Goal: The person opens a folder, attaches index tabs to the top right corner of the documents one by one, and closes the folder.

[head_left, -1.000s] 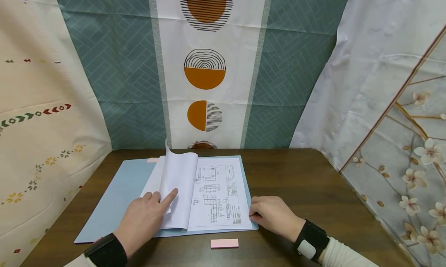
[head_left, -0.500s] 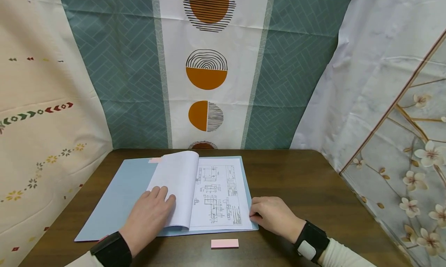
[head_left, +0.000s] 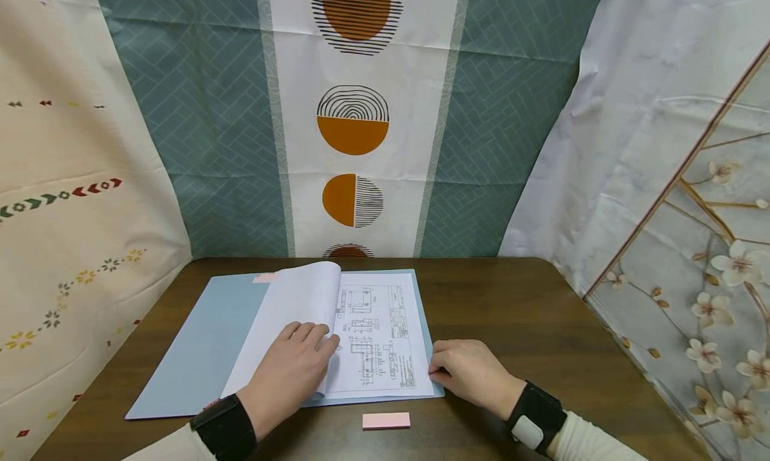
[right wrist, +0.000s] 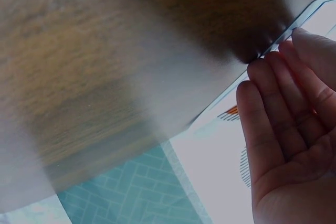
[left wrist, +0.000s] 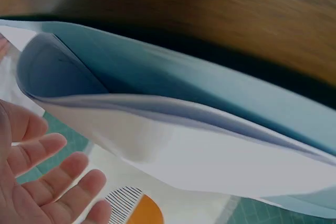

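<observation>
Grip of the right hand: pinched on the edge of the blue folder, lower centre. Left hand, unclenched, has slid rightward to the rounded fold of the thin white pages, apparently smoothing the turn. Line-printed sheet alongside; wood-grained worktop.

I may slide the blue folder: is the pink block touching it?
Apart. The head view shows a strip of brown table between the pink block and the near edge of the blue folder.
</observation>
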`<state>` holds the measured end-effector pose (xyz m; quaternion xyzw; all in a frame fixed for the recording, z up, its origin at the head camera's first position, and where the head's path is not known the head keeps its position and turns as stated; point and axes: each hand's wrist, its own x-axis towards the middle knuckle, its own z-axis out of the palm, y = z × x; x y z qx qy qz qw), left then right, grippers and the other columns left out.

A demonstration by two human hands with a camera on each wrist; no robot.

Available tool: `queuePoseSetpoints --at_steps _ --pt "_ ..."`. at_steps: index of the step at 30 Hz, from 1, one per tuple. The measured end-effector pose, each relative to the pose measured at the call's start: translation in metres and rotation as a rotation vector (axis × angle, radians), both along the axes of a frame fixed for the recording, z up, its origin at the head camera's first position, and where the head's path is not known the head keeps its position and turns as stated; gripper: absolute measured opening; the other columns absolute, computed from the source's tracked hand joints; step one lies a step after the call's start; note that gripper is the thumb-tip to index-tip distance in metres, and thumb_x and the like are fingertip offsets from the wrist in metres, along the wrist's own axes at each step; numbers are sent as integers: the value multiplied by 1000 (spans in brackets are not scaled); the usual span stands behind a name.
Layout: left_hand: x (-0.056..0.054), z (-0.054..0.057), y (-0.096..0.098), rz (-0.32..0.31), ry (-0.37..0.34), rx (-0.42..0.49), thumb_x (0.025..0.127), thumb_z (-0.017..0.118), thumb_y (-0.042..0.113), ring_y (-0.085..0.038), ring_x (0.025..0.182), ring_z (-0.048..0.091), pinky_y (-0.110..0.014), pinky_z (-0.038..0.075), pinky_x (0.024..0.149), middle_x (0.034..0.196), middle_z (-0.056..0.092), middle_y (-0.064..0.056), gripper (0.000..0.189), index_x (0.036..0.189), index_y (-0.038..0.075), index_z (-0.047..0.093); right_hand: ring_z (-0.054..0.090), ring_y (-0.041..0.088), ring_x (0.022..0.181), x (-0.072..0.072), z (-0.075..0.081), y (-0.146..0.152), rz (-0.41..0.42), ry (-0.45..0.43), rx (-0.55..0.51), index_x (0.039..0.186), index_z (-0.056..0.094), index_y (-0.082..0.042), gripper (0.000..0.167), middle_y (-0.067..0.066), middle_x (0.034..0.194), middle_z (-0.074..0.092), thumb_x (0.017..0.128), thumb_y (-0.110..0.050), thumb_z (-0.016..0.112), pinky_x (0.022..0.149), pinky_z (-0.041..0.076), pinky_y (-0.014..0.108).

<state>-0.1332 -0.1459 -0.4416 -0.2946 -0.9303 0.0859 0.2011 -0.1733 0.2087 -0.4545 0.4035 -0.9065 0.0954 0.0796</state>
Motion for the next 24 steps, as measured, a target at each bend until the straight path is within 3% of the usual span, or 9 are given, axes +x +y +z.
queuePoseSetpoints --at_steps 12,17,24 --pt "1 0 26 -62 3 50 95 86 26 -27 105 68 -48 52 103 111 73 -6 32 122 10 77 51 3 70 1 -2 -1 -18 9 6 92 87 -18 10 -11 86 67 88 -18 96 66 48 22" --pt "6 1 32 -90 -49 52 97 84 31 -24 107 68 -47 51 107 114 74 -4 35 124 10 77 50 1 70 3 -1 0 -14 17 -2 91 87 -19 11 -12 85 66 87 -16 97 64 47 22" --pt "14 3 43 -129 -183 81 101 81 36 -23 120 70 -50 48 116 126 77 -4 40 131 10 78 51 2 69 2 -2 -1 -15 9 -11 92 87 -18 11 -11 85 67 88 -16 96 64 46 22"
